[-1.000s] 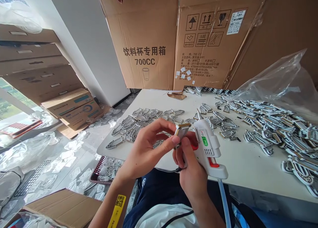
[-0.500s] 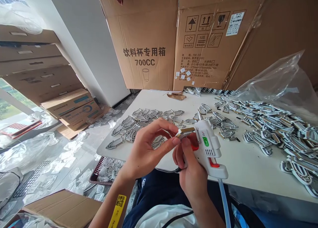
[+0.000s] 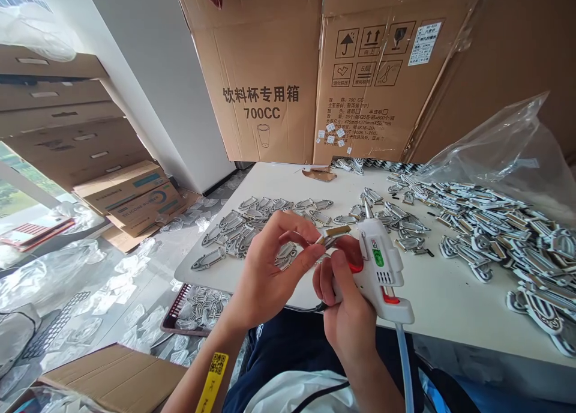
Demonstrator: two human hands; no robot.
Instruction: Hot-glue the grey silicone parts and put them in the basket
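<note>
My left hand (image 3: 283,251) pinches a small flat part (image 3: 335,233), white with a tan-gold strip along it, between thumb and fingers. Its exact kind does not show. Wrapped round the handle of a white hot glue gun (image 3: 380,254) is my right hand (image 3: 344,293), its index finger by the red trigger. The gun's metal nozzle points away from me, just right of the held part and apart from it. A pale glue stick (image 3: 405,365) hangs from the gun's back end. Beyond my left hand lie several grey-white, frame-like parts (image 3: 234,227) on the white table (image 3: 270,179).
A large heap of similar parts (image 3: 508,233) covers the table's right side, with a clear plastic bag (image 3: 504,143) over its back. Tall cardboard boxes (image 3: 270,53) stand behind the table. A basket of parts (image 3: 173,311) sits below the left edge; plastic scraps litter the floor.
The glue gun has shifted slightly right, and its nozzle has moved away from the held part. The part has tilted a little in my left hand, which still pinches it.
</note>
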